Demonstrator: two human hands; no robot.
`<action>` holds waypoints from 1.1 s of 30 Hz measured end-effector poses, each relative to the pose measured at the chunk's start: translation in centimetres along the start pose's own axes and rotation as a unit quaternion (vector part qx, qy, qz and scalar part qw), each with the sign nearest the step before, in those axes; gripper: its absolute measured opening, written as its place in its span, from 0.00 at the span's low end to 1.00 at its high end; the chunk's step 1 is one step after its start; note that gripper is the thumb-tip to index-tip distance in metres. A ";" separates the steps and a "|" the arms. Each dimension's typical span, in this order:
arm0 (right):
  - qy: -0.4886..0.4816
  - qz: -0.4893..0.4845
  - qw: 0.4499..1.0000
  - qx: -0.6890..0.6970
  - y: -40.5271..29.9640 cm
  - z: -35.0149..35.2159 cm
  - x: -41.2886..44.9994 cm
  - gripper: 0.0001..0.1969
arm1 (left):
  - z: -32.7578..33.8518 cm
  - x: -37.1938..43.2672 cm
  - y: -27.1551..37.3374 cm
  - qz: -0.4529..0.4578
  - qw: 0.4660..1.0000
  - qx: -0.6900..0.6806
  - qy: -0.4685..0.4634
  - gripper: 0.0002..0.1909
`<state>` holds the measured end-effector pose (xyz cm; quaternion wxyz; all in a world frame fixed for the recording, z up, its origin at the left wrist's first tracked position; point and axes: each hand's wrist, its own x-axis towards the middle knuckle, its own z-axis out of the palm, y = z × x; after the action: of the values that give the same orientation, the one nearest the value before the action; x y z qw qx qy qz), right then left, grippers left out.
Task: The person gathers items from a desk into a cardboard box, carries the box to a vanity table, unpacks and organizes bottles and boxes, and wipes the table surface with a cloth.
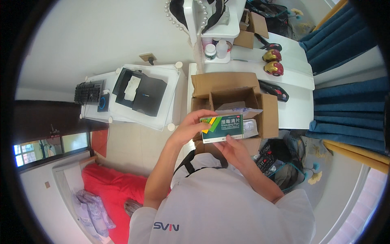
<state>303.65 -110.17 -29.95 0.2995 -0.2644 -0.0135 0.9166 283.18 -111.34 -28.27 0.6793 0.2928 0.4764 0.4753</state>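
Observation:
A green and white medicine box (pixel 227 127) with printed writing is held level in front of my chest. My left hand (pixel 195 125) grips its left end, thumb on the printed face and fingers behind. At the lower edge, my right hand (pixel 233 149) supports it with thumb and fingertips. Behind and beneath it stands an open cardboard box (pixel 224 81) with its flaps spread. Inside that box lie a clear-wrapped silvery item (pixel 250 128) and a plastic packet with printing (pixel 240 111); the medicine box hides part of the contents.
The cardboard box stands on a white table (pixel 300 106). Two red-and-gold toy cars (pixel 273 68) and a black-and-red object (pixel 275 91) lie to its right. A small white shelf (pixel 225 58) holds bottles behind. At left, a side table (pixel 175 91) carries an open black box (pixel 149 96) and a keyboard (pixel 88 92).

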 end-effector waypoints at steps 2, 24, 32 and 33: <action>-0.001 -0.004 1.000 -0.014 0.1 0.2 -0.1 0.21 | -0.1 0.0 0.0 -0.008 1.000 0.001 -0.004 0.22; 0.157 -0.171 0.965 -0.119 -3.3 -3.2 1.8 0.15 | 1.0 -1.0 -5.3 0.071 0.995 -0.009 0.070 0.18; 0.106 -0.404 0.832 -0.365 -12.7 0.1 3.0 0.15 | -0.3 -4.4 -8.6 -0.074 0.987 -0.050 0.130 0.16; 0.072 -0.359 0.885 -0.289 -13.1 0.1 3.2 0.17 | -0.1 -4.5 -8.6 -0.099 0.982 -0.058 0.150 0.16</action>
<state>308.48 -97.63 -29.01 0.5189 -0.3811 -0.3500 0.6805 285.80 -118.73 -34.01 0.6595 0.1293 0.5713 0.4712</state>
